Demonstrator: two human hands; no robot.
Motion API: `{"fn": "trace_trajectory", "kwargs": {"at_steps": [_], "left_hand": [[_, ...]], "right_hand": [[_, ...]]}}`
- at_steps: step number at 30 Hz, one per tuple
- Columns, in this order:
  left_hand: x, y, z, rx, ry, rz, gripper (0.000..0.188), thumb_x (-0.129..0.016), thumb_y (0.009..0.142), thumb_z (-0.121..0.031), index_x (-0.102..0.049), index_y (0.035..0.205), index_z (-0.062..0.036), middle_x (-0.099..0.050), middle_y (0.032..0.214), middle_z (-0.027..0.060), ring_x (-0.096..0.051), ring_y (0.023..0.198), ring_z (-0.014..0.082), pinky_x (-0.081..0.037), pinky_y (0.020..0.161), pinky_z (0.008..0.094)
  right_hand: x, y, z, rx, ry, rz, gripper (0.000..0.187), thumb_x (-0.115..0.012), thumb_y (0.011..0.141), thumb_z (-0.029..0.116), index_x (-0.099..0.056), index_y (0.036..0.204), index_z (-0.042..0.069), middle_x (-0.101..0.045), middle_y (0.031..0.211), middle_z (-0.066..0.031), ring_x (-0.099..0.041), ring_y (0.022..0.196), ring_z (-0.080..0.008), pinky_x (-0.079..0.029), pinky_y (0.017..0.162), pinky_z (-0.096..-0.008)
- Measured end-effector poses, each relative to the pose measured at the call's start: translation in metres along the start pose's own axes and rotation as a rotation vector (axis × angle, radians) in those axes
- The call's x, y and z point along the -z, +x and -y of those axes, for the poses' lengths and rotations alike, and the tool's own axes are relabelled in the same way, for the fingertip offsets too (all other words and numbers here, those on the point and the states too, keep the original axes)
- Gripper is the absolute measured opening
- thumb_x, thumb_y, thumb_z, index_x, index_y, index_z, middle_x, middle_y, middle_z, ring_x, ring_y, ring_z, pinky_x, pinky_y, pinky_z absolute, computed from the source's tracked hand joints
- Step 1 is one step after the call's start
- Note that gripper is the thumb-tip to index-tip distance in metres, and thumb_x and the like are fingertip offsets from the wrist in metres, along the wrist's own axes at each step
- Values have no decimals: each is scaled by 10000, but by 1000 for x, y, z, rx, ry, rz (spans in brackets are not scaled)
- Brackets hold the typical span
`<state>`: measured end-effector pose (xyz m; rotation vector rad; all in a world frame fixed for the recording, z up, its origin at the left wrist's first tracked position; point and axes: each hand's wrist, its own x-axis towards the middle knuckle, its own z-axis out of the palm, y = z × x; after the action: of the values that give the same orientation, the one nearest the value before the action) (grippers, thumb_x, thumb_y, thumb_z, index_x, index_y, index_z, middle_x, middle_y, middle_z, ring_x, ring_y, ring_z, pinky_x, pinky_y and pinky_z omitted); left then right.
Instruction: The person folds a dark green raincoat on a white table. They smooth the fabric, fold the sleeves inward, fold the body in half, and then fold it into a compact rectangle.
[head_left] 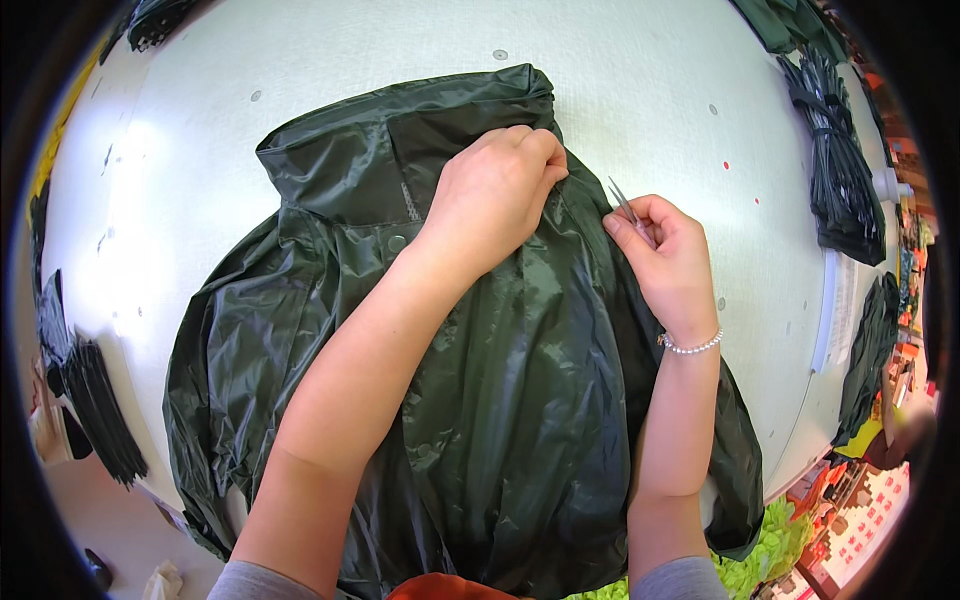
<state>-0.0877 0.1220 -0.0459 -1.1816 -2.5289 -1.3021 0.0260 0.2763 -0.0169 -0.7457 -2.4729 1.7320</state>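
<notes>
A dark green, shiny raincoat (510, 370) lies spread over the pale table, its collar or hood end away from me and its sleeves out to both sides. My left hand (495, 195) reaches across its front, fingers closed in a pinch on the fabric at the right side of the collar (340, 165). Just right of that edge, my right hand (665, 255) grips small pointed thread snips (622, 200), blades up and angled left. Its fingertips are beside the coat's right shoulder. A round snap button (397, 243) shows below the collar.
Bundles of dark strips or folded fabric lie at the table's right edge (835, 150) and left edge (95, 400). More dark green fabric (785, 22) sits at the far right. Something leafy green (765, 550) is below the right sleeve. The pale tabletop (400, 50) extends behind the coat.
</notes>
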Motion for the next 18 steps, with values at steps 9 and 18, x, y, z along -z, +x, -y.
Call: {"fn": "trace_trajectory", "kwargs": {"at_steps": [9,18], "left_hand": [[-5,3,0,101,106,-50,70,-606,839,-111,-591,879,-56,-623,792,98,-607,742,297,-475,640,380],[0,10,4,264,-208,-92,93,-589,887,-94,-590,911,-4,-576,697,64,-507,591,110,-410,568,257]], "right_hand": [[-5,0,-10,86,-86,-55,142,-635,862,83,-572,832,-41,-553,640,-48,-428,559,-77,-391,530,-253],[-7,0,-5,96,-283,-85,166,-641,868,117,-566,877,-31,-564,691,-63,-459,593,-93,-405,550,-262]]}}
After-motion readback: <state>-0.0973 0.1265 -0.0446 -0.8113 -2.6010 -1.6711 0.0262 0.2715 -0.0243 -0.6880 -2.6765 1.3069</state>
